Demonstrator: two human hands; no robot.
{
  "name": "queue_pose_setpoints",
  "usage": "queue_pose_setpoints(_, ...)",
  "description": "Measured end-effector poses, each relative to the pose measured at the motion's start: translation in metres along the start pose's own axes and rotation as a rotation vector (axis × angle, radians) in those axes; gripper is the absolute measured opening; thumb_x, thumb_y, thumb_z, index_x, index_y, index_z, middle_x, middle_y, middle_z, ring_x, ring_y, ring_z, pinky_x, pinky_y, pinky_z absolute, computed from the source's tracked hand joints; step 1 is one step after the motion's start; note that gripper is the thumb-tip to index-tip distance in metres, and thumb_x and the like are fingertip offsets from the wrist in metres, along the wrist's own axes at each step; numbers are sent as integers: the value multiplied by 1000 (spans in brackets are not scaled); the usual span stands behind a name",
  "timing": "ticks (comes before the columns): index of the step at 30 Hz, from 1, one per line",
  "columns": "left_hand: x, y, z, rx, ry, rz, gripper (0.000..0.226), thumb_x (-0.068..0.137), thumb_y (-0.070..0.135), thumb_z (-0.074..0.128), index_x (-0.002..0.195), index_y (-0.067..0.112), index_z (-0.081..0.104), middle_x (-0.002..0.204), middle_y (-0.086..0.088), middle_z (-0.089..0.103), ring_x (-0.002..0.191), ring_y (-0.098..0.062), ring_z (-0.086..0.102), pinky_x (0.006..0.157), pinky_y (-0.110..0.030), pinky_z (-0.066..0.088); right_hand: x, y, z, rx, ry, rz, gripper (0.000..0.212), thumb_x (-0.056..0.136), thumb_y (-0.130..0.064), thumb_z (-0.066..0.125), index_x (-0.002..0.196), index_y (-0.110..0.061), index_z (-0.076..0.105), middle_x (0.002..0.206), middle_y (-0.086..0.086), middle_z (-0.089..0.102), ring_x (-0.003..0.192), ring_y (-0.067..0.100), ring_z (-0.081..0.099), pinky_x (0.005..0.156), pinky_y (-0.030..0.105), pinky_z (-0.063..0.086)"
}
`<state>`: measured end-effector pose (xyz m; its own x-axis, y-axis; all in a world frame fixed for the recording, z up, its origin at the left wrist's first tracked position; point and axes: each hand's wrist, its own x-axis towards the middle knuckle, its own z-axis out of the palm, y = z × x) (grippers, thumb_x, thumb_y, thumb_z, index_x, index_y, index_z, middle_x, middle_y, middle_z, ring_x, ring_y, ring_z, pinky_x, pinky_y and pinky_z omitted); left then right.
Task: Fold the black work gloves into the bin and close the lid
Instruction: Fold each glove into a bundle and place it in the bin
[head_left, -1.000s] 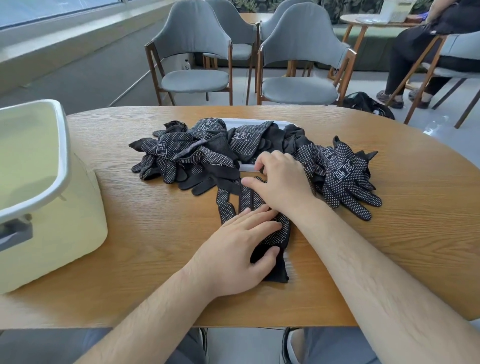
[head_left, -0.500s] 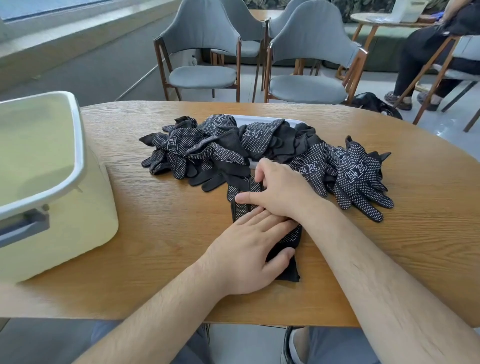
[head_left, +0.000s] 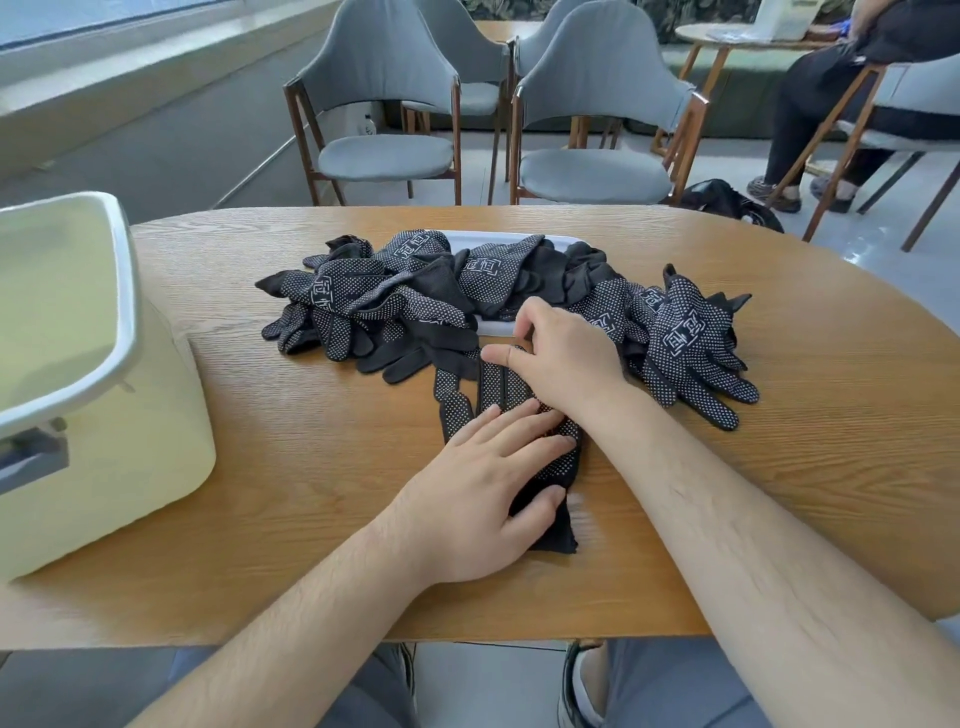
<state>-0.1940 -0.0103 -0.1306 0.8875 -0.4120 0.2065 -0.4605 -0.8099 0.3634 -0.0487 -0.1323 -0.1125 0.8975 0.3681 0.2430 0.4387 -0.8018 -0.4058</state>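
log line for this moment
left hand: flat on glove | right hand: curled at glove's finger end | bin: open | pile: loose

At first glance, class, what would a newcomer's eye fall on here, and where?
A heap of black dotted gloves sprawls across the middle of the wooden table. Just in front of it, the left hand and right hand rest on one glove laid flat. A pale yellow bin stands open at the table's left.

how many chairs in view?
5. Left front chair and right front chair just past the table; left rear chair and right rear chair partly hidden behind them; far-right chair holds a seated person. More may be hidden.
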Motion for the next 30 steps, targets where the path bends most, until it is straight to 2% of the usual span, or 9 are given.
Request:
queue_pose_setpoints(2,0,0,0,0,1,-7,50,102,43,40,149,30,45,163,14,29,155,-3,7,127,-37,9,-2,7,-3,34,39,-10,45,86,-70,63,96,-27,53,83,-11,56,88,20,59,72,34,39)
queue_pose_setpoints(5,1,1,0,3,5,-15,50,101,44,40,149,31,45,163,15,28,155,-4,7,127,-36,8,-8,17,-8,-63,2,-20,54,80,-79,61,98,-29,54,85,-13,56,92,18,57,78,34,38)
queue_pose_setpoints(7,1,1,0,8,-1,-12,51,101,44,39,150,31,45,163,15,28,155,-4,7,127,-37,8,-9,16,-9,-113,0,-18,50,84,-76,58,98,-29,55,88,-13,57,97,19,57,82,36,38)
queue_pose_setpoints(10,1,1,0,2,-5,-14,51,100,45,38,149,31,45,163,15,29,155,-3,7,127,-37,8,-5,12,-5,-85,41,-11,39,94,-63,56,101,-25,60,100,-6,66,101,21,60,87,39,43)
queue_pose_setpoints(14,0,2,-2,-16,4,-25,50,100,46,39,147,32,47,162,17,31,154,-1,8,127,-36,10,-12,23,-10,43,86,0,22,104,-33,51,113,-21,66,108,-2,66,104,22,59,90,38,45)
queue_pose_setpoints(19,1,2,-2,-15,8,-35,49,100,44,43,147,33,48,162,18,30,154,-1,9,127,-35,10,-19,45,-19,120,13,-44,30,89,-49,72,111,-29,72,95,-11,62,98,12,51,92,33,44)
queue_pose_setpoints(23,0,2,-2,2,2,-37,51,99,47,39,148,34,48,162,18,29,154,-2,8,127,-34,9,-13,39,-13,97,121,-23,19,95,-42,66,96,-24,73,88,-9,59,93,14,54,88,38,48)
queue_pose_setpoints(27,-1,3,-4,4,-11,-45,51,100,49,37,149,36,45,164,18,24,154,-1,3,127,-32,6,-19,46,-27,124,147,-77,18,101,-31,57,99,-23,73,93,-9,64,98,15,53,96,43,46)
queue_pose_setpoints(30,-1,2,-3,1,-8,-41,51,100,48,38,148,35,45,164,18,24,154,-1,3,127,-32,7,-34,51,-36,66,36,-87,15,95,-40,65,102,-31,74,107,-14,65,110,14,50,104,40,39)
